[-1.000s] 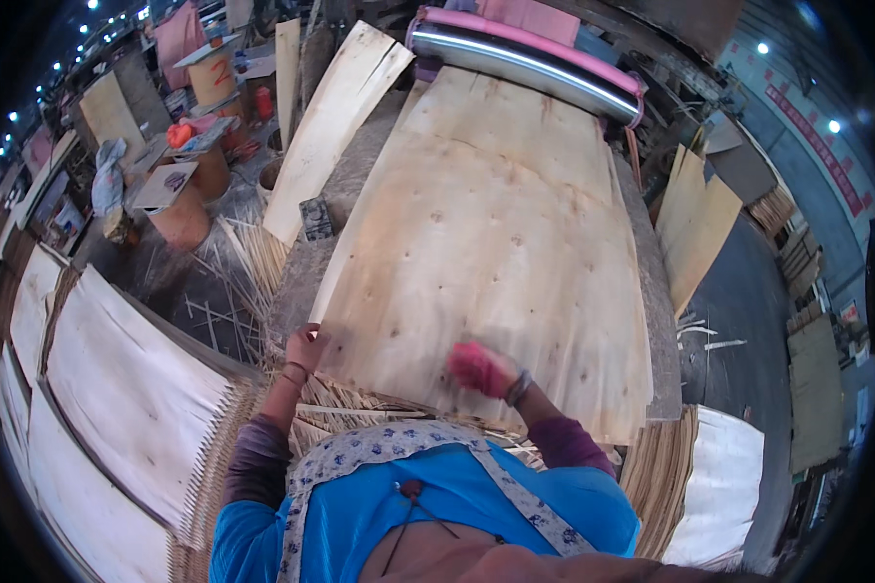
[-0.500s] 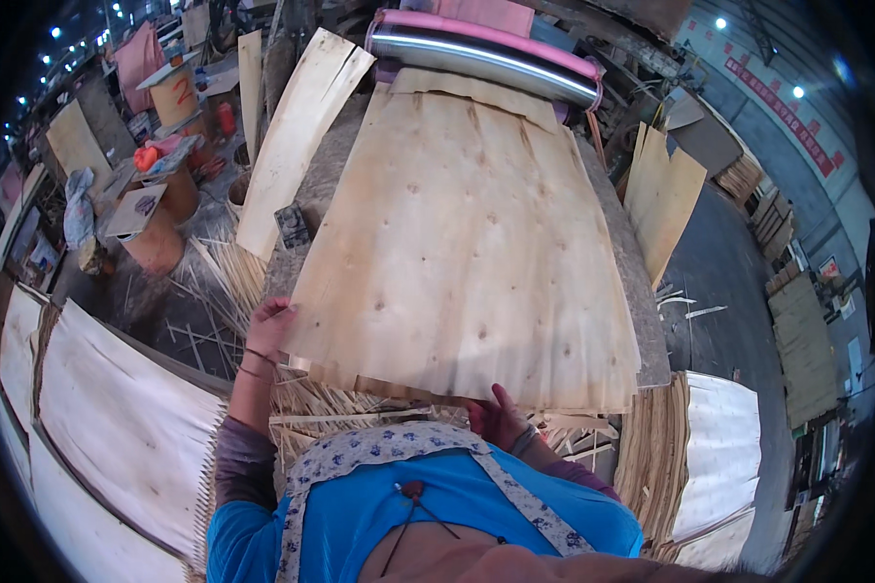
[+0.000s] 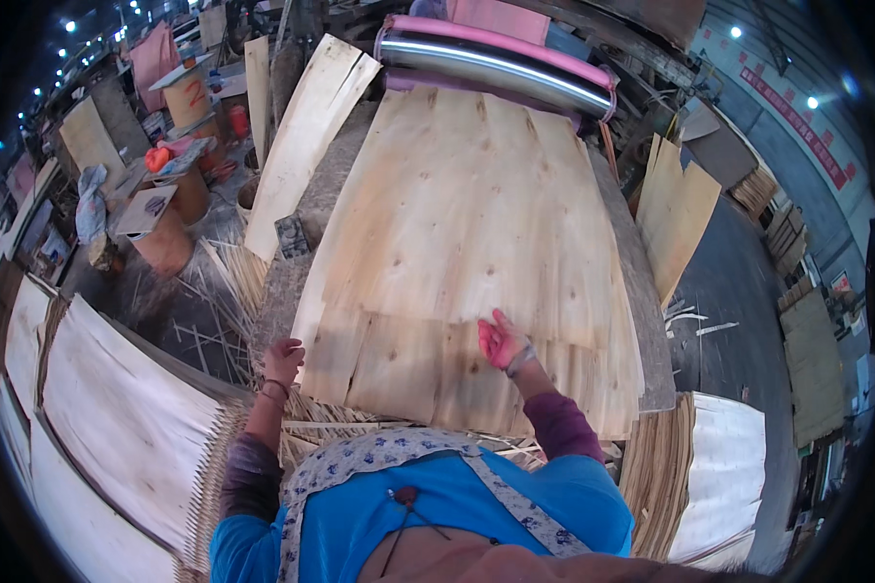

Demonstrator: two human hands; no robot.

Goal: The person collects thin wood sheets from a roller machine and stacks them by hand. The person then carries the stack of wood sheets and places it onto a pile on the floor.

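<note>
A broad sheet of pale, knotty wood veneer [image 3: 476,223] covers the bench in front of me. Along its near end runs a darker veneer band [image 3: 408,364], set off by a crosswise edge; whether it is a separate piece I cannot tell. My right hand [image 3: 503,342] is over that edge, its fingers loosely bent and apart, with nothing visible in them. At the sheet's near left side is my left hand [image 3: 282,361], fingers partly spread and close to the veneer's edge; no grip on it shows.
A roller with pink ends [image 3: 496,58] spans the bench's far end. Narrow veneer [image 3: 311,136] leans along the left, by a small dark block [image 3: 292,236]. Veneer stacks stand at left [image 3: 126,379] and right [image 3: 724,466]. Wood scraps [image 3: 228,272] litter the floor.
My right hand has come up from under the near edge onto the veneer. My left hand has moved slightly down. A crosswise edge now shows near me, and the far loose strip is gone.
</note>
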